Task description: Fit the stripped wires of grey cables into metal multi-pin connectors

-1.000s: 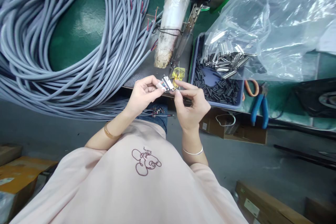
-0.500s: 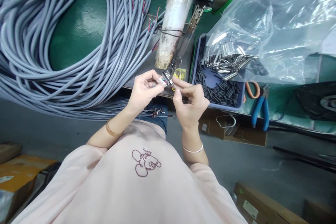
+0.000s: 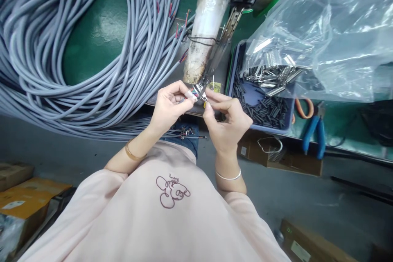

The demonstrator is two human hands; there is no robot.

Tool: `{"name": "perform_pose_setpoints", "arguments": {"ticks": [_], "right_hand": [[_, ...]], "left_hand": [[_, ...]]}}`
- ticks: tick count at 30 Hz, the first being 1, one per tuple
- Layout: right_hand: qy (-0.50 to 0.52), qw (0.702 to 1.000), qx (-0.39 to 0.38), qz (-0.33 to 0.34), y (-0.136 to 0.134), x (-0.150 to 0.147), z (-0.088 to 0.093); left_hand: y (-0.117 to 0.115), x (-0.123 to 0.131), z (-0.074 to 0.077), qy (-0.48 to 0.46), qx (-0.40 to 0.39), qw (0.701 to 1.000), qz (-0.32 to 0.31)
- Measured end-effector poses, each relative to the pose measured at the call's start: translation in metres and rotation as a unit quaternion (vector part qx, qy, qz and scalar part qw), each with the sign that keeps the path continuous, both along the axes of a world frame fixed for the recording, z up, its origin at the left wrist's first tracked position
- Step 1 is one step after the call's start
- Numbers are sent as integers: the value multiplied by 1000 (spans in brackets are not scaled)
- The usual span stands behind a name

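Observation:
My left hand (image 3: 170, 104) is closed in a pinch on a cable's coloured wires (image 3: 193, 91), just behind a small metal multi-pin connector (image 3: 198, 87). My right hand (image 3: 229, 120) faces it from the right, thumb and forefinger pressed together. Between those fingertips is a thin, shiny piece (image 3: 203, 97), too small to name, close to the connector. Above both hands, a dark metal bar (image 3: 222, 41) slants down to the connector, beside a white plastic-wrapped tube (image 3: 199, 37) with a scorched end.
Grey cables (image 3: 101, 86) with bare wire ends cover the left of the green bench. A blue bin (image 3: 285, 127) of small black parts stands at right, under a clear bag (image 3: 331, 37) of metal connectors. Blue-handled pliers (image 3: 319, 137) and an orange ring-shaped handle (image 3: 303, 108) lie beyond it.
The view has shifted slightly, so the bench and hands appear a little further right. Both hands keep their pinch at the connector, with only slight movement of the right fingers.

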State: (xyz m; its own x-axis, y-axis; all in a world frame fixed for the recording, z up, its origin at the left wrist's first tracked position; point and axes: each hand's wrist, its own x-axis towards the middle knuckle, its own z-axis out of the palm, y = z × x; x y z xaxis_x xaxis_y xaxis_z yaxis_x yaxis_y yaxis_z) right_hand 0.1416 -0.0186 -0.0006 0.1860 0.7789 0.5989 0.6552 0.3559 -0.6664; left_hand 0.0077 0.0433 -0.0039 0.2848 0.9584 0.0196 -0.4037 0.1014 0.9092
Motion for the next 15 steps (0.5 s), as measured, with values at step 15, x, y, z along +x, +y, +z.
{"name": "perform_pose_setpoints", "arguments": {"ticks": [15], "right_hand": [[-155, 987, 44, -16, 2, 0, 5]], "left_hand": [[-2, -2, 4, 5, -49, 999, -15]]}}
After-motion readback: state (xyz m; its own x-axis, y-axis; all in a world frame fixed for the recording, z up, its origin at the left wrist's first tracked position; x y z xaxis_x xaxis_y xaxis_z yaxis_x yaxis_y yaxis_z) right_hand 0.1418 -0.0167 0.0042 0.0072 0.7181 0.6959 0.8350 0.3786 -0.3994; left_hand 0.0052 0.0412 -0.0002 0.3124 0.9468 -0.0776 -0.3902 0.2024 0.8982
